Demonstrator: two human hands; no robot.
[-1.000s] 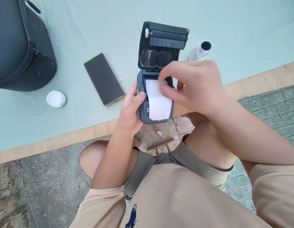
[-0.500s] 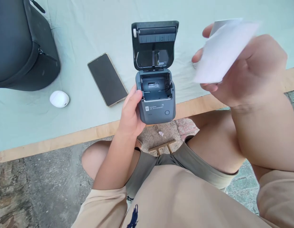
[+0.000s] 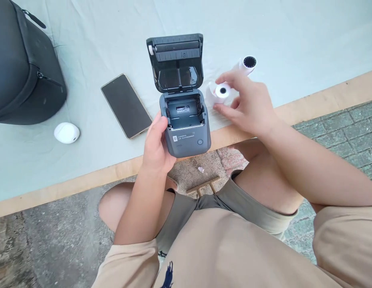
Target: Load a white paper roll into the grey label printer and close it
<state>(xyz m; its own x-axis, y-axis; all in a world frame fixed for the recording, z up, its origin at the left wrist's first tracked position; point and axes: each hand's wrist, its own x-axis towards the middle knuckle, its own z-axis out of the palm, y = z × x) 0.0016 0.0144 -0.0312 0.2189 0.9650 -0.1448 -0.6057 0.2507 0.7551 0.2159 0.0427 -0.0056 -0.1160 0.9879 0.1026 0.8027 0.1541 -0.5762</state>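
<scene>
Dark-grey portable printer [image 3: 189, 146], lid [image 3: 177, 62] swung up, in the left hand [image 3: 157, 146] at the near edge of the desk [image 3: 288, 44]. Left hand grasps its left side, thumb on the casing. Paper bay faces up, small printed label [image 3: 182, 109] on its inner wall, round button [image 3: 200, 142] on the front panel.

Right hand [image 3: 248, 102] is just right of the printer, thumb and fingers curved about a small white paper roll [image 3: 223, 97], loose end to the left. Can't tell if it's gripped or just let go.

Second roll [image 3: 244, 68], wider core, right behind those fingers. Phone [image 3: 126, 106] lies left of printer, screen dark; white rounded case [image 3: 67, 133] farther left, black bag [image 3: 26, 72] behind it.
</scene>
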